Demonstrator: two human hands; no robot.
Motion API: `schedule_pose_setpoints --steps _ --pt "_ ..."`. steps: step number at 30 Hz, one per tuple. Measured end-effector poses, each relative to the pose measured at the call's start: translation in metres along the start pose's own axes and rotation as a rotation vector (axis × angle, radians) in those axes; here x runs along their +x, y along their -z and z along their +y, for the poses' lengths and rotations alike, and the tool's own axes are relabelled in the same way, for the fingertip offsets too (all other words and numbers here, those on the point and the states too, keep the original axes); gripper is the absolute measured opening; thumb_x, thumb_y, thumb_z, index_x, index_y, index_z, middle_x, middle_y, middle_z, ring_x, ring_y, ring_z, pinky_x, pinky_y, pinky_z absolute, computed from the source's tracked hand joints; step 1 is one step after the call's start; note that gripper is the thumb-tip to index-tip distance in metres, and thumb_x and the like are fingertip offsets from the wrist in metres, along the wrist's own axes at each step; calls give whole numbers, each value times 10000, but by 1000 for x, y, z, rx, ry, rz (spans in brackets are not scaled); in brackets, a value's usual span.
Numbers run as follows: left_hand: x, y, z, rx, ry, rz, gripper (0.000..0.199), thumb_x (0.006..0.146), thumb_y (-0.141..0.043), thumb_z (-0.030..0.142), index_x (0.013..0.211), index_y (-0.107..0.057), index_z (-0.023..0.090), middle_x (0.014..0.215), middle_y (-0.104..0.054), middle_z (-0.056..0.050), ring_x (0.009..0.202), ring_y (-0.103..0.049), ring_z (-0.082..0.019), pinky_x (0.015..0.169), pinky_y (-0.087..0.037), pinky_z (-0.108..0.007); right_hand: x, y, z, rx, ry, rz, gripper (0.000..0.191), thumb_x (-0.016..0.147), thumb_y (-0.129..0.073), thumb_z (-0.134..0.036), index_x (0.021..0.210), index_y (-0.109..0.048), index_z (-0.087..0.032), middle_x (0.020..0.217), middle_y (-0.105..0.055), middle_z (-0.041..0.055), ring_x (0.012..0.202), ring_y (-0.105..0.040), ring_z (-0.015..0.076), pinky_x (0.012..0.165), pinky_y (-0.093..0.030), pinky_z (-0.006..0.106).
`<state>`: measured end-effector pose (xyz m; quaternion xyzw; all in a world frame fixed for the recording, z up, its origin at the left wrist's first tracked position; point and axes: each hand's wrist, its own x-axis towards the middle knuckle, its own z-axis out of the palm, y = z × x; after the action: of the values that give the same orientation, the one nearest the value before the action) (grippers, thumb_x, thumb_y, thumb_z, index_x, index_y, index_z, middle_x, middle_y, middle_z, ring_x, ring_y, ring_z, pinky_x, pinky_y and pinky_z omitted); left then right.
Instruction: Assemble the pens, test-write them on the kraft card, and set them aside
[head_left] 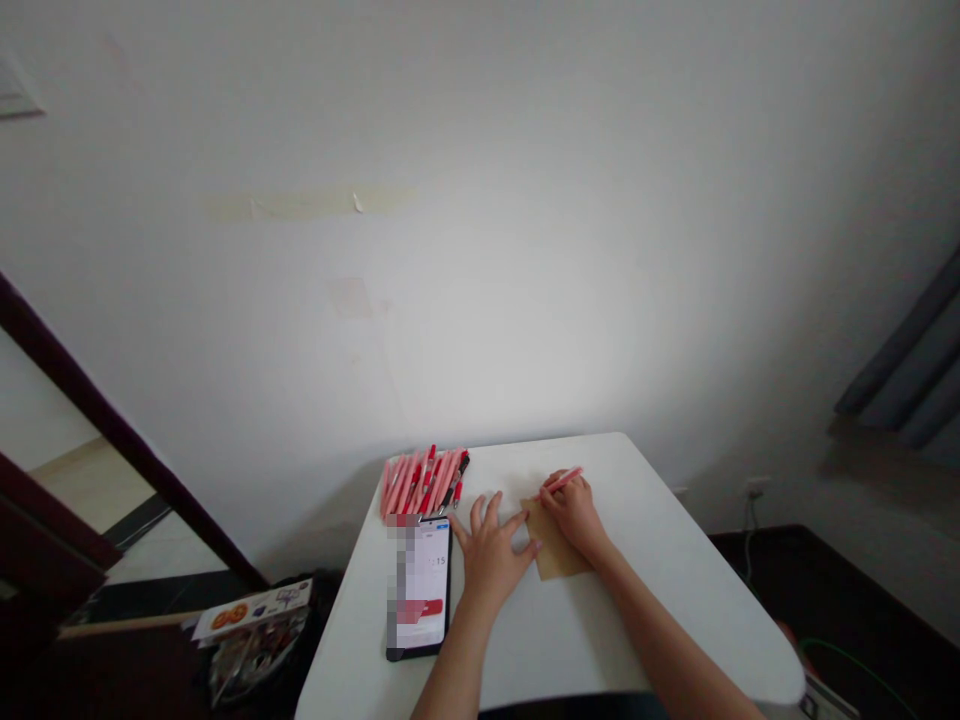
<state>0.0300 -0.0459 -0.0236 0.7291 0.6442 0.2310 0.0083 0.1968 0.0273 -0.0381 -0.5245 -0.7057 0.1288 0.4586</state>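
Observation:
My right hand (pixel 568 505) is closed around a pink pen (pixel 565 479), its tip end toward the upper left of a brown sheet of paper (pixel 559 555). The hand rests on the paper and covers its upper right part. My left hand (pixel 493 545) lies with fingers spread on the table, thumb side touching the paper's left edge. Left of that hand is a phone (pixel 431 590) with its screen lit, partly blurred out. Beyond the phone lies a row of pink, red and black pens (pixel 422 482).
The white table (pixel 675 610) stands against a pale wall (pixel 570 250). A bin (pixel 259 650) full of odds and ends, with a printed box on top, is on the floor at left. A grey curtain (pixel 911 370) hangs at right, near a socket with a cord.

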Motion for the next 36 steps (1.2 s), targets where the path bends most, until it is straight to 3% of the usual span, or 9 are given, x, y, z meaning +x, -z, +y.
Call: schedule_pose_setpoints --steps 6,14,23,29,36 --pt "-1 4 2 22 -9 -19 418 779 -554 587 1179 -590 466 1466 -419 -11 1381 -275 -323 1066 37 -729 1 3 -1 61 -8 17 196 831 -551 -324 693 -646 -221 849 -673 63 888 -582 224 884 -412 383" --pt "-2 7 7 63 23 -37 484 797 -519 580 1256 -543 429 1489 -390 -44 1414 -234 -319 1104 48 -675 -1 13 -2 229 -20 128 305 867 -519 -468 834 -696 -221 919 -671 79 964 -566 235 889 -422 396" --pt "6 9 7 121 44 8 420 815 -514 569 1190 -607 404 1484 -397 -69 1418 -229 -330 1101 24 -685 -2 14 1 181 -43 119 283 843 -556 -477 790 -691 -233 922 -689 71 981 -556 242 919 -399 411" --pt "20 15 3 214 115 16 367 805 -577 476 1155 -638 382 1464 -430 -65 1408 -229 -370 1084 -11 -711 -1 14 4 186 -30 101 296 841 -560 -483 778 -696 -228 910 -700 75 963 -567 243 903 -409 402" --pt "45 10 -11 257 150 44 371 851 -502 437 1207 -599 400 1501 -376 -74 1416 -197 -389 1043 5 -758 -3 12 6 177 -35 90 294 838 -564 -484 786 -717 -238 912 -704 66 962 -573 234 908 -406 393"
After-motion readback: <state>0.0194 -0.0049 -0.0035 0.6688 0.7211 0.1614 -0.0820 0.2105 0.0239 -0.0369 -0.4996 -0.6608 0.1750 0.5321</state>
